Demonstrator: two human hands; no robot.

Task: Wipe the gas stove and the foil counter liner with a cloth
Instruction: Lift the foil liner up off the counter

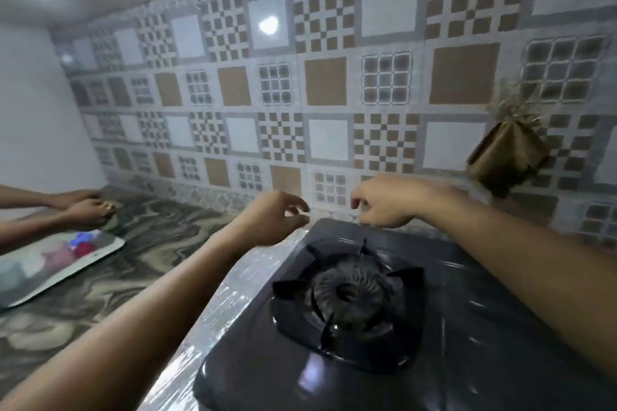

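Note:
A black glass gas stove fills the lower right, its burner and pan support in the middle. Shiny foil liner lies under it and shows along its left side. My left hand hovers over the foil at the stove's far left corner, fingers loosely curled and holding nothing. My right hand hangs over the stove's back edge, fingers bent downward, nothing visible in it. No cloth is in view.
Another person's hands rest on the marbled counter at the far left, beside a white tray. A brown paper-wrapped bundle leans on the tiled wall at the right. A cabinet hangs at the top left.

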